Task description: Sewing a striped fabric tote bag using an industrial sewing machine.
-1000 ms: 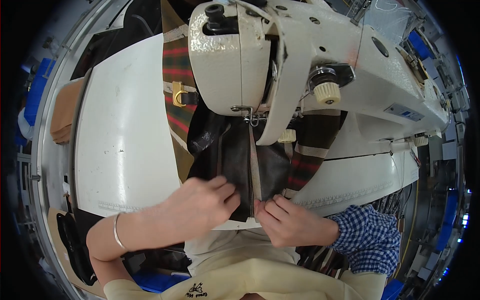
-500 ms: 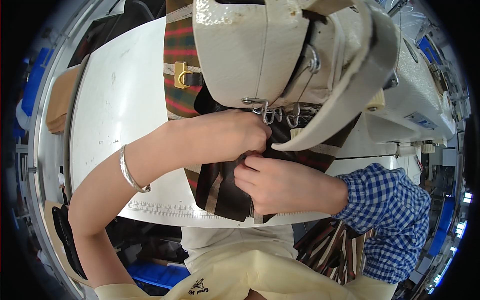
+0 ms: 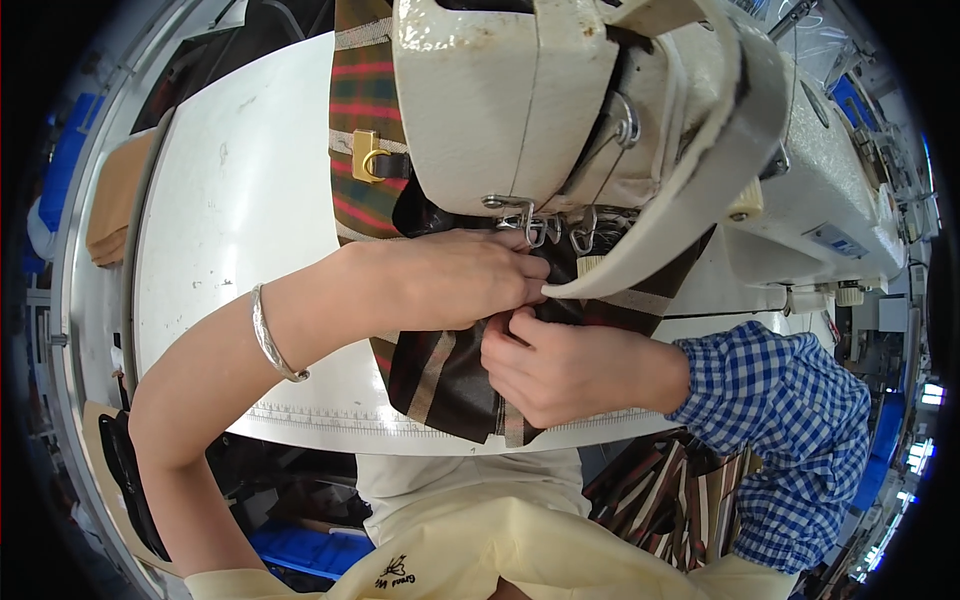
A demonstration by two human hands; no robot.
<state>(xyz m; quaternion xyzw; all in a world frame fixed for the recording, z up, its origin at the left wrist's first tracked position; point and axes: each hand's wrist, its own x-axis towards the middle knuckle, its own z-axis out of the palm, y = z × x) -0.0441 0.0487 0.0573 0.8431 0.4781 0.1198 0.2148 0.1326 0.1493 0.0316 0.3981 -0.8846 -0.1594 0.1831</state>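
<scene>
Surface: white table (image 3: 240,200) beneath our sewing machine (image 3: 470,110).
Left hand (image 3: 460,280): curled on dark panel (image 3: 468,395); we cannot tell its grip.
Right hand (image 3: 565,370): curled against dark panel; grip likewise unclear.
Dark panel: beneath both hands.

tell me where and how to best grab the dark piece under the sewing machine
Probably pinch the dark piece by its near edge, coming from the person's side. That edge shows uncovered near the front of the white table, while the far end runs under the sewing machine and the left hand and right hand cover its middle.
</scene>
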